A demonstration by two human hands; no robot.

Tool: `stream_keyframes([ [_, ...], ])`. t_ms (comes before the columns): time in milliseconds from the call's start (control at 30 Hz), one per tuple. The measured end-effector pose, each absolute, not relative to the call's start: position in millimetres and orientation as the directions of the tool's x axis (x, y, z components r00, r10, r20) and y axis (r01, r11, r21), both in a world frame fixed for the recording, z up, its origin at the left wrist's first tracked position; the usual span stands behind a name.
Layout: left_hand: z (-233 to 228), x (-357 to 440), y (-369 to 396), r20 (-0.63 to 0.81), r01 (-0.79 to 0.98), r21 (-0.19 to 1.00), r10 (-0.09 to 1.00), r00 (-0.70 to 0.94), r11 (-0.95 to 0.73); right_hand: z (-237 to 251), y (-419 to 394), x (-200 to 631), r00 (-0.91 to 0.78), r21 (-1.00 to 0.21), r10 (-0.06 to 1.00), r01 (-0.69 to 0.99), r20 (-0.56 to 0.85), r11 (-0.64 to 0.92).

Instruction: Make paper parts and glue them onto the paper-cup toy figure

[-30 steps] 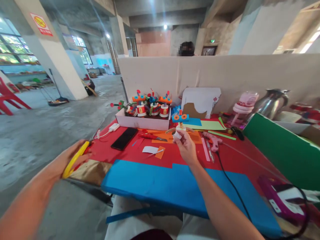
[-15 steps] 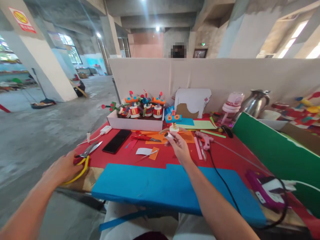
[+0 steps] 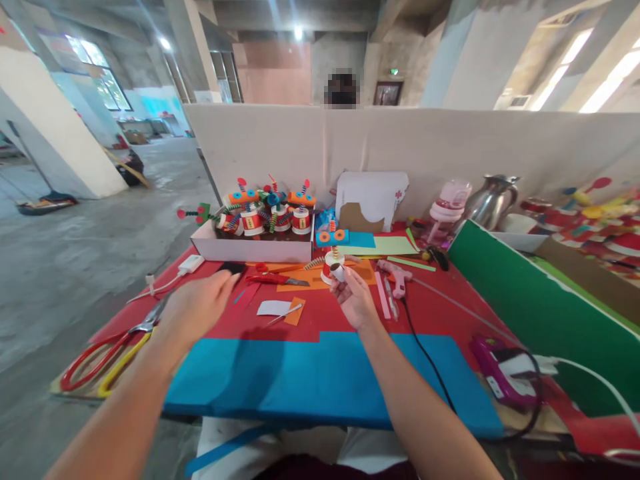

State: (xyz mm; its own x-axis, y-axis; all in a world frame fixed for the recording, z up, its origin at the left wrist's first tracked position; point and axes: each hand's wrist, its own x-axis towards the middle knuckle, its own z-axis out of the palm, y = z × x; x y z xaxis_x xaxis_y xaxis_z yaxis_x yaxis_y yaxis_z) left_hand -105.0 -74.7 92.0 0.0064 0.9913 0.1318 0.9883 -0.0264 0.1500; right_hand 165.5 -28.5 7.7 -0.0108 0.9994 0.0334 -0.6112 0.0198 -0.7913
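Note:
My right hand (image 3: pixel 356 300) is closed around a small white paper tube (image 3: pixel 337 271) whose dark, hollow end faces up and left. Just behind the tube stands a paper-cup figure (image 3: pixel 334 257) with a blue head, orange ring eyes and a coiled paper neck. My left hand (image 3: pixel 200 303) is in the air above the left side of the table, blurred, its fingers mostly turned away; I cannot make out anything in it. Beneath and left of it lie large scissors (image 3: pixel 111 360) with one red and one yellow handle. The black phone (image 3: pixel 233 267) is mostly covered by this hand.
A white box (image 3: pixel 253 251) holds several similar figures. On the red table are a red utility knife (image 3: pixel 280 277), a white paper piece (image 3: pixel 273 307), a pink glue gun (image 3: pixel 397 277) and blue sheets (image 3: pixel 310 380). A green panel (image 3: pixel 530 300) and purple power strip (image 3: pixel 500 373) flank the right.
My left hand has let go of the scissors and moved right and up over the phone. My right hand still holds the tube, its hollow end now more visible. The view has shifted right.

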Motion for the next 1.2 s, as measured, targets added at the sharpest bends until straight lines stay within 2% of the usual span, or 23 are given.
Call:
stream_keyframes([
  [67, 93.6, -77.7, -51.2, 0.134, 0.989, 0.124, 0.989, 0.066, -0.082, 5.3, -28.3, 163.9, -0.031, -0.786, 1.0, -0.618, -0.004, -0.022],
  [167, 82.1, -53.8, -18.0, 0.08, 0.939, 0.192, 0.959, 0.273, -0.283, 1.5, -27.6, 160.7, -0.049, -0.77, 0.996, -0.632, -0.069, -0.084],
  [367, 42.1, -37.7, 8.9, -0.088, 0.838, 0.329, 0.87, 0.486, -0.435, -5.8, -25.8, 156.1, -0.063, -0.797, 0.994, -0.593, -0.092, -0.111],
  [500, 22.7, -32.6, 7.7, -0.076, 0.718, 0.46, 0.782, 0.618, -0.522, -10.5, -26.1, 152.2, -0.083, -0.803, 0.989, -0.578, -0.121, -0.147],
  [567, 17.7, -30.5, 6.9, -0.06, 0.678, 0.484, 0.752, 0.656, -0.553, -12.0, -26.4, 150.6, -0.091, -0.804, 0.987, -0.572, -0.135, -0.163],
  [667, 16.6, -29.7, 6.8, -0.036, 0.666, 0.49, 0.751, 0.66, -0.562, -12.8, -25.9, 150.1, -0.105, -0.802, 0.984, -0.569, -0.147, -0.18],
  [867, 42.7, -44.9, 3.5, -0.06, 0.733, 0.529, 0.843, 0.535, -0.428, -12.3, -22.3, 154.5, -0.086, -0.778, 0.981, -0.598, -0.176, -0.192],
  [967, 62.8, -51.2, -0.3, -0.028, 0.784, 0.454, 0.873, 0.487, -0.423, -11.4, -22.0, 155.7, -0.096, -0.746, 0.975, -0.63, -0.199, -0.214],
  [1100, 78.6, -44.1, -0.2, 0.109, 0.809, 0.38, 0.89, 0.443, -0.449, -8.0, -24.3, 155.8, -0.103, -0.719, 0.977, -0.663, -0.185, -0.206],
  [1133, 79.0, -40.2, 1.1, 0.143, 0.799, 0.402, 0.893, 0.427, -0.447, -6.9, -25.0, 156.1, -0.099, -0.717, 0.981, -0.67, -0.17, -0.192],
  [1200, 74.4, -31.9, 4.4, 0.175, 0.75, 0.52, 0.91, 0.375, -0.409, -4.7, -26.1, 157.5, -0.082, -0.713, 0.987, -0.684, -0.136, -0.155],
])
